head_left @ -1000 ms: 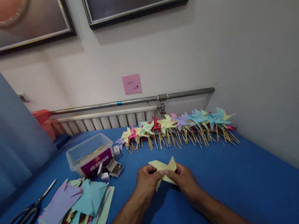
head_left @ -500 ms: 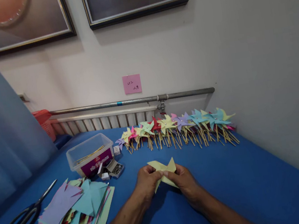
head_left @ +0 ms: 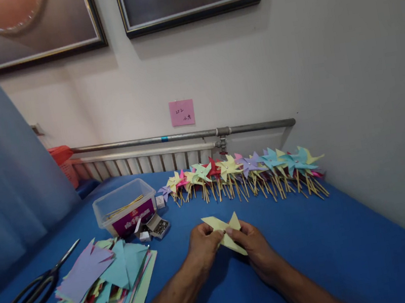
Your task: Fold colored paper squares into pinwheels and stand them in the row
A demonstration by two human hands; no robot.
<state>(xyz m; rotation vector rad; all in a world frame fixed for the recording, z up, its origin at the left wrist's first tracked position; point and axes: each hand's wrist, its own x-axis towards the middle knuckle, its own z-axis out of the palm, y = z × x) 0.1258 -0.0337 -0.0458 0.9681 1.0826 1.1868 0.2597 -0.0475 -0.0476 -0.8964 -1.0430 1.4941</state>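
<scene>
A: Right, both hands meet over the blue table point(head_left: 319, 256), well in front of the row of pinwheels point(head_left: 244, 173) along the wall. The left hand point(head_left: 201, 246) and the right hand point(head_left: 254, 246) each pinch the yellow paper point(head_left: 224, 230) at its middle, thumbs on top.

B: Why the middle?

A: My guess: the folded points gather there, and pressed fingertips keep them from springing open. The paper sits lifted off the cloth, its tips fanning out toward the pinwheels.

B: And the supplies?

A: All left of the hands, within an easy reach. The stack of coloured paper point(head_left: 108, 284) lies nearest, the scissors point(head_left: 36, 290) beyond it at the table's edge.

B: The plastic tub point(head_left: 126, 212)?

A: Between the stack and the pinwheel row, holding thin sticks, it seems. Small open boxes point(head_left: 155, 227) sit just beside it; pins perhaps, too small to tell.

B: The finished ones?

A: Laid heads to the wall, sticks toward the hands, likely kept out of the working space.
</scene>
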